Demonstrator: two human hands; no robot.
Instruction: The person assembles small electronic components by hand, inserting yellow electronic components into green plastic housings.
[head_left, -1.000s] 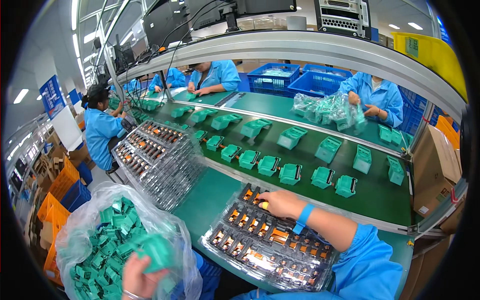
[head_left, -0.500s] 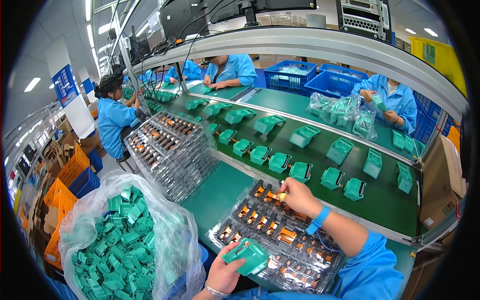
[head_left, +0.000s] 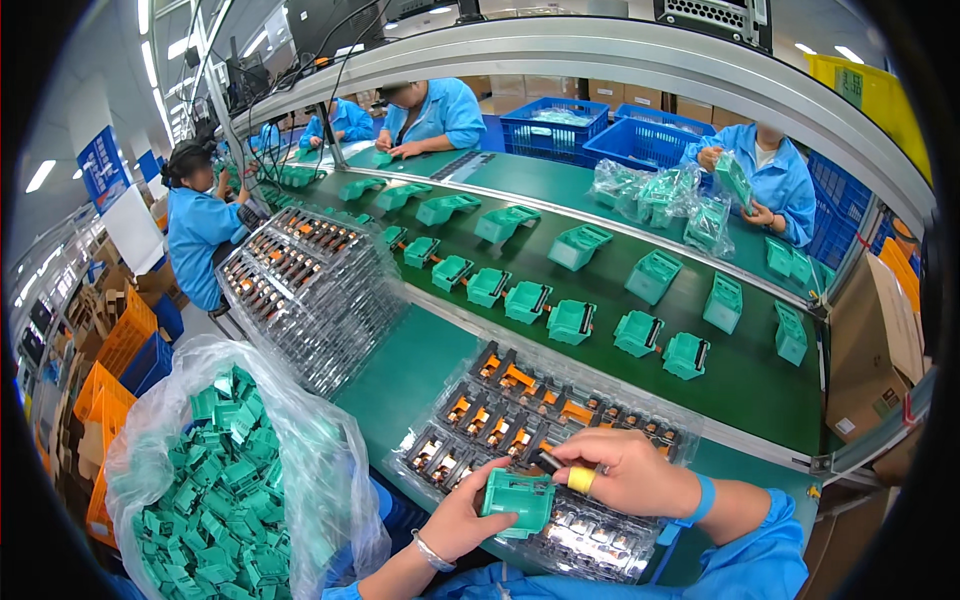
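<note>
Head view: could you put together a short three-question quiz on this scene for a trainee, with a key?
1. What does the left hand hold, and what does the right hand hold?
2. True or false: there is a yellow wrap on the right hand.
3. Where is the clear bag?
A) on top of the tray
B) to the right of the tray
C) to the left of the tray

Key:
1. Left: a green housing; right: a small dark part.
2. True.
3. C
</note>
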